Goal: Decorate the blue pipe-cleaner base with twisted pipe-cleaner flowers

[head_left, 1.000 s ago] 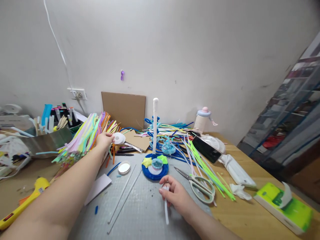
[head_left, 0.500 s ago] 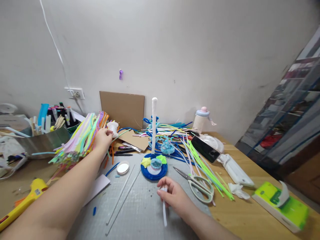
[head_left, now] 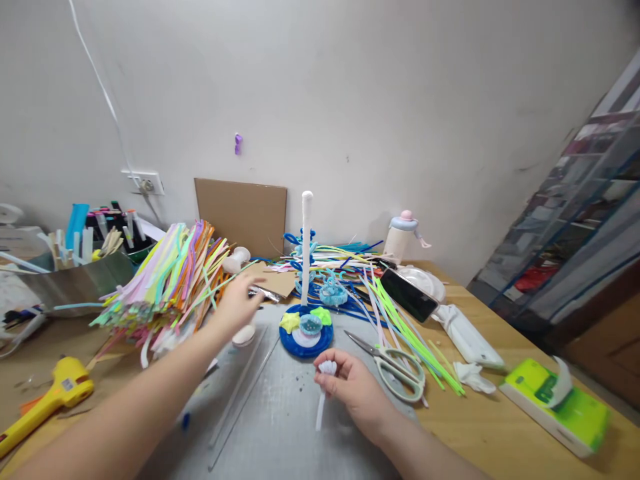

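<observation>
Between the thumb and fingers of my right hand (head_left: 353,387) is a small white ridged pipe cleaner piece (head_left: 327,367), its straight tail hanging below. My left hand (head_left: 241,299) is slightly blurred, its fingers stretched out with nothing visible in them, above the mat near a small round white-topped lid (head_left: 244,335). Just behind it a white spool (head_left: 236,259) lies tilted against the pipe cleaner bundle. Ahead of my right hand stands a round blue base (head_left: 291,344) carrying a white upright post (head_left: 307,253), a yellow star (head_left: 290,323), a green piece (head_left: 321,315) and a light-blue shell shape (head_left: 311,325).
Scissors (head_left: 400,373) lie right of my right hand. Beyond are green pipe cleaners (head_left: 420,333), a phone (head_left: 407,295), a tissue pack (head_left: 555,407) and a bottle (head_left: 400,237). At left are a pipe cleaner bundle (head_left: 170,280) and a yellow glue gun (head_left: 50,400). Two wires (head_left: 245,400) cross the mat.
My left hand has left the white spool and come right and nearer. The spool has tipped over. My right hand stays about where it was, with the white piece turned so its ridges show.
</observation>
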A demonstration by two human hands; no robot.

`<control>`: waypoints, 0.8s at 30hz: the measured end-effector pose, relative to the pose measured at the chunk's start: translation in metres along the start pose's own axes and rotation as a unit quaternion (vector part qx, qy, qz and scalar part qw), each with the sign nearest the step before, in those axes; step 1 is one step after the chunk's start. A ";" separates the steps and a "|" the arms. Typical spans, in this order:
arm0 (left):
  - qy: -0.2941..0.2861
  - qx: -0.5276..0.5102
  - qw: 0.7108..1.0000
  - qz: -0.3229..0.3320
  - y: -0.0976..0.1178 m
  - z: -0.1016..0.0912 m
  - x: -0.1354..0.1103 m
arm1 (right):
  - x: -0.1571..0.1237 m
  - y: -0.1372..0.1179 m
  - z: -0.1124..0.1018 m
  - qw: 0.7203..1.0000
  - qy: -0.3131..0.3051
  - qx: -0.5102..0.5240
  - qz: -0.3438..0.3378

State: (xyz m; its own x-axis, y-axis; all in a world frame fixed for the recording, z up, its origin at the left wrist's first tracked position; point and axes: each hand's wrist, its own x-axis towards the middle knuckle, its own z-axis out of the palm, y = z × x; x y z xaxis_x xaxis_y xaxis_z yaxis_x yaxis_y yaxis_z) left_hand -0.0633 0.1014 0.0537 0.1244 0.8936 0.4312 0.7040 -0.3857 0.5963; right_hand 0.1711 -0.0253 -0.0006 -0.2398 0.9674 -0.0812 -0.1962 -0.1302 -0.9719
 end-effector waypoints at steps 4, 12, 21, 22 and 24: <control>-0.166 -0.272 0.943 -0.097 0.062 0.023 -0.074 | -0.004 -0.004 0.006 0.999 -0.045 0.018 0.001; -0.246 -0.411 0.870 -0.117 0.062 0.037 -0.118 | -0.007 -0.001 0.016 0.990 -0.118 0.049 0.061; -0.215 -0.506 0.822 -0.152 0.057 0.020 -0.107 | 0.005 -0.021 0.030 0.966 -0.128 0.184 0.128; -0.200 -0.510 0.820 -0.167 0.055 0.020 -0.106 | 0.008 -0.019 0.031 0.981 -0.098 0.152 0.068; -0.177 -0.523 0.809 -0.203 0.052 0.020 -0.105 | 0.011 -0.014 0.033 0.996 -0.042 0.066 -0.052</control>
State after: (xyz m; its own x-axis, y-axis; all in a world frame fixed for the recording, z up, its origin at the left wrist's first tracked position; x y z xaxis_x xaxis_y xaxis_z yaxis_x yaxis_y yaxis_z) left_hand -0.0255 -0.0081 0.0258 0.3546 0.9335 -0.0539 -0.2168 0.1381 0.9664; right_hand 0.1402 -0.0201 0.0198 -0.2886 0.9565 0.0422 -0.3456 -0.0630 -0.9363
